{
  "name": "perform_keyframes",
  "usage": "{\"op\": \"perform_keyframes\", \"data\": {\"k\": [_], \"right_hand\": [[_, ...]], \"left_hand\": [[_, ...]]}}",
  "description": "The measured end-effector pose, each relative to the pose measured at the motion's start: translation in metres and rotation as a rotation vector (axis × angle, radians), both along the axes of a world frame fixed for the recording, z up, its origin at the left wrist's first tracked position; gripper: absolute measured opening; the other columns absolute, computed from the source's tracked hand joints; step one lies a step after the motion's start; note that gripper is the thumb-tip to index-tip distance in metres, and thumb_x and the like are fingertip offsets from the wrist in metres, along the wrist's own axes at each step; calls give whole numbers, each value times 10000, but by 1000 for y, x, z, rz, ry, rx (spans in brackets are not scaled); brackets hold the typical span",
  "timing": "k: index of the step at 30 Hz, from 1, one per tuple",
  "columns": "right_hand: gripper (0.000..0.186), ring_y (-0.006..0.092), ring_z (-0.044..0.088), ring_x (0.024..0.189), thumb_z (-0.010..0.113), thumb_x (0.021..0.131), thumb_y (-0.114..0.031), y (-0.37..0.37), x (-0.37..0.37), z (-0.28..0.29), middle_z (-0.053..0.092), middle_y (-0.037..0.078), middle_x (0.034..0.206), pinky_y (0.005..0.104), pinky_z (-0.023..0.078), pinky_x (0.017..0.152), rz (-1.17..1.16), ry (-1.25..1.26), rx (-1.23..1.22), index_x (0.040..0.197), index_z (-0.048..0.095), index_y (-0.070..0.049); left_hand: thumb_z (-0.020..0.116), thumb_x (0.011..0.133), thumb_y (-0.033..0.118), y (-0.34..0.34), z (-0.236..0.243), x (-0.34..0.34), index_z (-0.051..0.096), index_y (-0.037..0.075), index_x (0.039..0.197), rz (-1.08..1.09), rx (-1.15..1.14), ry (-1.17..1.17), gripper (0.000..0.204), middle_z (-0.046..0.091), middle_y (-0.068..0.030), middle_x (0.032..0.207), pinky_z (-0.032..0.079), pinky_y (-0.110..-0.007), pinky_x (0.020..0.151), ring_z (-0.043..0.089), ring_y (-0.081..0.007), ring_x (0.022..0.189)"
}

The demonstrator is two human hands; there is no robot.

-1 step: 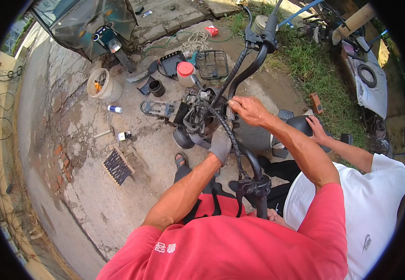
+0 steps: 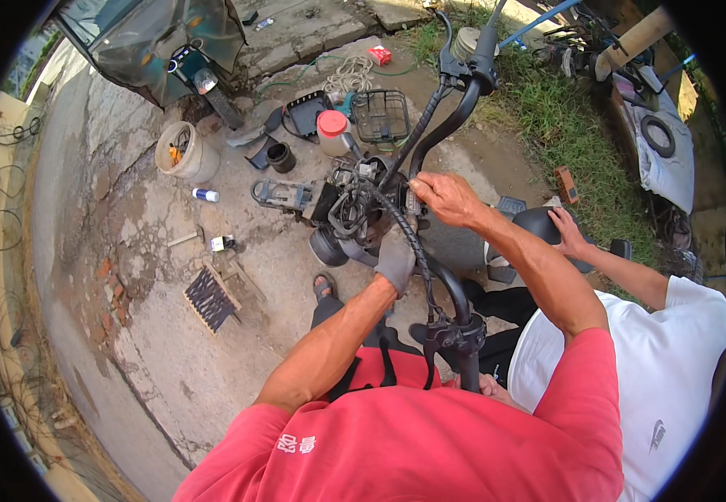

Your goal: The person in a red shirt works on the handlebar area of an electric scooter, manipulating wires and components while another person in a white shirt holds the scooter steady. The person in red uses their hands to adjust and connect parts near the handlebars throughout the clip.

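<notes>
My left hand (image 2: 396, 263), in a grey glove, reaches in under the cable-wrapped black handlebar (image 2: 457, 299) of a partly stripped motor vehicle. Its fingers are out of sight behind the wrapped cable (image 2: 405, 230). My bare right hand (image 2: 447, 198) is closed at the middle of the handlebar, thumb on top. What lies within its fingers is hidden. Just left of both hands is the exposed front assembly (image 2: 355, 197), with dark pipes and wiring. A person in a white shirt (image 2: 631, 368) rests one hand (image 2: 568, 234) on the black seat (image 2: 537, 224); another hand partly shows beside the near grip.
A white bucket (image 2: 200, 166), red-lidded jar (image 2: 332, 125), black cup (image 2: 280, 157) and wire basket (image 2: 381, 115) stand beyond the vehicle. A low stool with a woven black top (image 2: 209, 299) stands at left. Far left is a covered three-wheeler (image 2: 158, 50); grass (image 2: 555, 117) borders the right.
</notes>
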State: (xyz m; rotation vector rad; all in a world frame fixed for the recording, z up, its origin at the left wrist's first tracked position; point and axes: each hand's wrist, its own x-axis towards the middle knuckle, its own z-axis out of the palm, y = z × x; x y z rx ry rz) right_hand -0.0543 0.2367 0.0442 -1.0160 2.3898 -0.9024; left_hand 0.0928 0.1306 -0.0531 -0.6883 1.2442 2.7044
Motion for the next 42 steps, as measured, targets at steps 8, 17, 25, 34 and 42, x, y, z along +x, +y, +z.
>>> {"op": "perform_keyframes", "data": {"k": [8,17,25,34,42], "right_hand": [[535,426,675,796,499,1061,-500,-31,45,-15,686,185,773,529,489,740,-562,-119,-13,861,685,-41],[517,268,671,710,563,1047,-473,-39,53,-39,695,132,726,440,500,699,-780,-318,-228,867,728,-17],[456,160,573,626,619,1042,-402,-32,48,-20,644,59,676,384,447,604,-717,-350,-260,867,712,9],[354,80,482,632,604,1073,-336,-3,34,-7,574,-9,692,299,394,579,-618,-464,-384,910,671,-30],[379,128,542,695,596,1071,-364,-3,19,7,595,26,732,346,452,643,-274,-211,-174,927,644,-16]], "left_hand": [[574,1086,200,3,-41,-1,645,24,1088,105,43,31,190,648,-34,837,518,-302,622,623,-105,726],[549,1068,150,6,-45,-4,644,-4,1091,89,-118,92,182,656,-20,864,487,-315,655,592,-110,764],[580,1086,219,-2,-19,-2,653,5,1074,28,-86,10,226,623,1,831,467,-283,660,558,-89,779],[574,1103,324,-4,-23,-2,718,-21,1120,4,-242,42,374,689,-37,911,480,-318,716,561,-122,794],[576,1104,339,-7,-16,0,739,6,1122,-35,-158,-21,371,665,23,909,435,-271,678,510,-72,777]]}}
